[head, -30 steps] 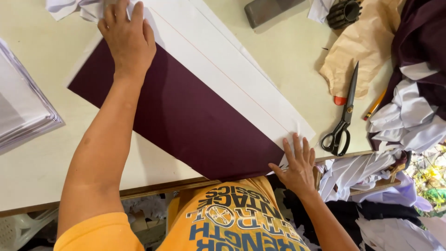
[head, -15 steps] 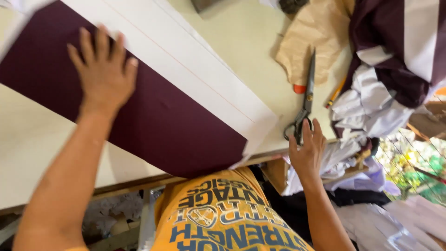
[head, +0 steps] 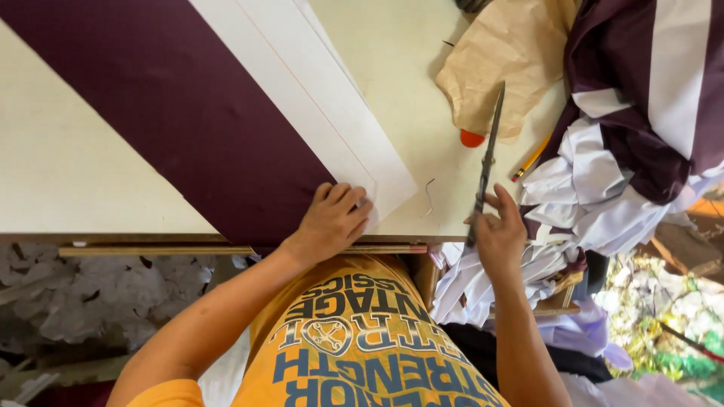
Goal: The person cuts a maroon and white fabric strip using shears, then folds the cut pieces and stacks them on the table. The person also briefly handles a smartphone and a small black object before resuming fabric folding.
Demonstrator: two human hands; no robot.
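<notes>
A long maroon fabric strip (head: 173, 113) lies diagonally on the pale table (head: 68, 181), with stacked white fabric strips (head: 332, 128) along its right side. My left hand (head: 332, 222) presses flat on the near end of the maroon and white strips at the table's front edge. My right hand (head: 496, 230) grips black scissors (head: 486, 162) by the handles, blades pointing away, lifted just right of the strips' near corner.
Tan paper (head: 505, 60) lies at the back right with an orange-red object (head: 473, 139) and a yellow pencil (head: 530, 159) beside it. A heap of maroon and white cloth (head: 633, 128) fills the right side. Fabric scraps (head: 90, 301) litter the floor at the left.
My left hand slid from the strip's far end down to its near end. My right hand moved right, took hold of the scissors and lifted them off the table.
</notes>
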